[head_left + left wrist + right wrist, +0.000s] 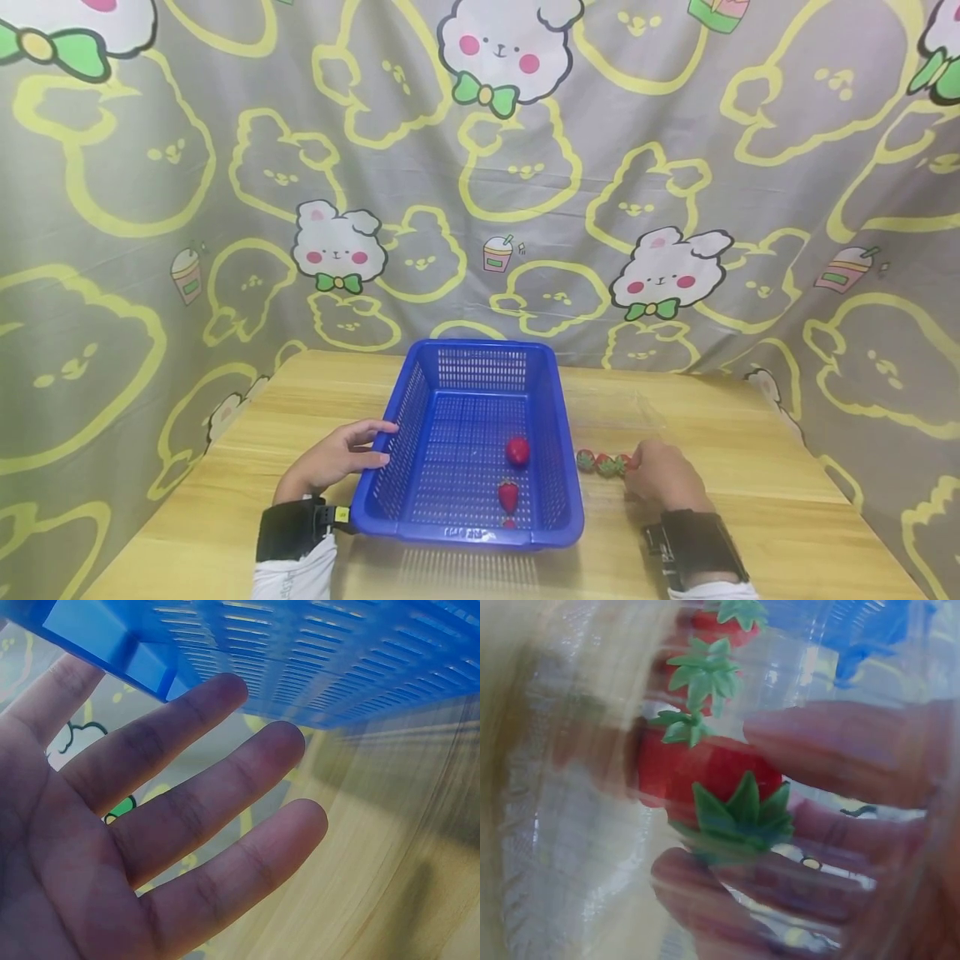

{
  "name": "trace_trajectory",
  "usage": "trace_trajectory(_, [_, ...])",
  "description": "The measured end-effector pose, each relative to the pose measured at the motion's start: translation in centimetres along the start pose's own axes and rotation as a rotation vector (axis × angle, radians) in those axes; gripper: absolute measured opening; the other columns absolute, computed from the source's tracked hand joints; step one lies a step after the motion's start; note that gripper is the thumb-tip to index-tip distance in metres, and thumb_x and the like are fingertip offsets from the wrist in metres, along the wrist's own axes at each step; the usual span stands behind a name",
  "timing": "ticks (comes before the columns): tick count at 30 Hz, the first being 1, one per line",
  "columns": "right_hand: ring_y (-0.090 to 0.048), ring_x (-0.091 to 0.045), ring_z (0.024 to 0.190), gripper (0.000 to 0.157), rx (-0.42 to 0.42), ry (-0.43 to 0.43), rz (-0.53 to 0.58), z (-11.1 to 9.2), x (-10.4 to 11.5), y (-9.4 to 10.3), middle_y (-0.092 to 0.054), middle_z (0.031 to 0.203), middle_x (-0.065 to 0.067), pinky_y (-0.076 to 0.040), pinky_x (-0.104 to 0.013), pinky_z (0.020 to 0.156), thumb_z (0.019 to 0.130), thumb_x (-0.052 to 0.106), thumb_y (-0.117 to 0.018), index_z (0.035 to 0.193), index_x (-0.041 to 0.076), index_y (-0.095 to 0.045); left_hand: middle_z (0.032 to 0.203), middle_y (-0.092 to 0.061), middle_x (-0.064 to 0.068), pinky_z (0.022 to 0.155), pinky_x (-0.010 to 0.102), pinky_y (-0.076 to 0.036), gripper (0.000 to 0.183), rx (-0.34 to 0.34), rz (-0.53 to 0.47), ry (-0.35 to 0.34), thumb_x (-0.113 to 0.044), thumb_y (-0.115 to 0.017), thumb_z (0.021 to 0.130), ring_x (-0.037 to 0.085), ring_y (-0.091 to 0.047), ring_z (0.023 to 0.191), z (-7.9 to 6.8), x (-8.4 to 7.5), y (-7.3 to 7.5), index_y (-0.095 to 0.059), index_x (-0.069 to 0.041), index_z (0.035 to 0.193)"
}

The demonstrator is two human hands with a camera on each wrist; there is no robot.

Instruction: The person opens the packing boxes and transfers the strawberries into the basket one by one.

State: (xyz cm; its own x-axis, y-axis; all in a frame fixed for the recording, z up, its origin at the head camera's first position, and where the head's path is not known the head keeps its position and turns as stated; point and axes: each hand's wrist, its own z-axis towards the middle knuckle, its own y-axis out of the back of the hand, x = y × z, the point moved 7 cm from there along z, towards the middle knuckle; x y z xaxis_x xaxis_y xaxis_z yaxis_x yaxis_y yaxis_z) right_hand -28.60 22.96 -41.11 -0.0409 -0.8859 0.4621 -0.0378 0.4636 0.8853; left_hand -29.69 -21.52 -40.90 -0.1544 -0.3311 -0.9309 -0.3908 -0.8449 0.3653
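A blue plastic basket point(468, 533) stands mid-table in the head view. Inside it are a round red fruit point(517, 452), a strawberry point(508, 497) and a red piece partly hidden by the front wall. My left hand point(337, 457) touches the basket's left rim. In the left wrist view several of its fingers point(225, 780) extend straight, below the basket wall. Right of the basket, my right hand point(666, 477) pinches a strawberry point(735, 780) with green leaves. Other strawberries point(606, 464) lie in a row beside it.
Clear plastic, apparently a container point(611, 408), lies right of the basket; the right wrist view looks through it. The wooden table point(787, 500) meets a grey patterned curtain point(480, 200) at the back and sides.
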Motion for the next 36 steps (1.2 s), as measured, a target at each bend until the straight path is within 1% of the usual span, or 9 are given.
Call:
trace_trajectory(3, [-0.054, -0.023, 0.065, 0.014, -0.003, 0.014, -0.003, 0.0, 0.2, 0.1, -0.065, 0.081, -0.009, -0.046, -0.037, 0.055, 0.073, 0.008, -0.068, 0.086, 0.002, -0.066, 0.139, -0.043, 0.032, 0.091, 0.054, -0.049, 0.05, 0.0, 0.001, -0.001, -0.016, -0.066, 0.093, 0.046, -0.051, 0.12, 0.0, 0.0, 0.0, -0.049, 0.001, 0.136])
trace_trajectory(9, [-0.056, -0.024, 0.067, 0.011, 0.01, 0.013, 0.021, 0.0, 0.4, 0.3, -0.063, 0.081, -0.01, -0.047, -0.039, 0.057, 0.079, 0.009, -0.068, 0.086, 0.002, -0.063, 0.139, -0.043, 0.033, 0.092, 0.054, -0.049, 0.05, 0.0, 0.0, 0.001, -0.016, -0.067, 0.092, 0.046, -0.051, 0.12, 0.0, 0.0, 0.0, -0.049, 0.001, 0.136])
trace_trajectory(14, [-0.058, -0.025, 0.072, 0.013, -0.03, 0.051, 0.041, -0.1, 0.9, 0.9, -0.063, 0.081, -0.009, -0.05, -0.044, 0.063, 0.083, 0.011, -0.068, 0.089, 0.0, -0.063, 0.139, -0.043, 0.033, 0.092, 0.054, -0.049, 0.05, 0.004, -0.005, 0.001, -0.016, -0.067, 0.092, 0.045, -0.051, 0.119, 0.0, -0.1, 0.0, -0.049, 0.002, 0.136])
trace_trajectory(22, [-0.059, -0.024, 0.072, 0.015, -0.079, 0.09, 0.051, -0.3, 1.7, 1.8, -0.063, 0.08, -0.009, -0.051, -0.045, 0.065, 0.083, 0.011, -0.069, 0.089, -0.001, -0.063, 0.138, -0.045, 0.032, 0.091, 0.054, -0.049, 0.05, 0.007, -0.01, 0.001, -0.017, -0.066, 0.093, 0.045, -0.052, 0.119, 0.0, 0.0, 0.0, -0.049, 0.001, 0.137])
trace_trajectory(28, [-0.061, -0.027, 0.076, 0.017, -0.09, 0.103, 0.048, -0.4, 2.1, 2.1, -0.064, 0.083, -0.011, -0.051, -0.047, 0.068, 0.083, 0.011, -0.069, 0.093, -0.002, -0.063, 0.138, -0.045, 0.032, 0.091, 0.054, -0.049, 0.05, 0.004, -0.011, 0.001, -0.016, -0.066, 0.093, 0.044, -0.052, 0.119, 0.0, 0.0, 0.0, -0.049, 0.001, 0.136])
trace_trajectory(36, [-0.061, -0.027, 0.076, 0.016, -0.112, 0.133, 0.043, -0.6, 2.4, 2.4, -0.064, 0.082, -0.009, -0.051, -0.047, 0.068, 0.083, 0.01, -0.068, 0.092, -0.002, -0.063, 0.139, -0.044, 0.033, 0.091, 0.053, -0.049, 0.05, 0.001, -0.005, -0.001, -0.016, -0.066, 0.092, 0.045, -0.052, 0.119, 0.0, 0.0, 0.0, -0.049, 0.001, 0.136])
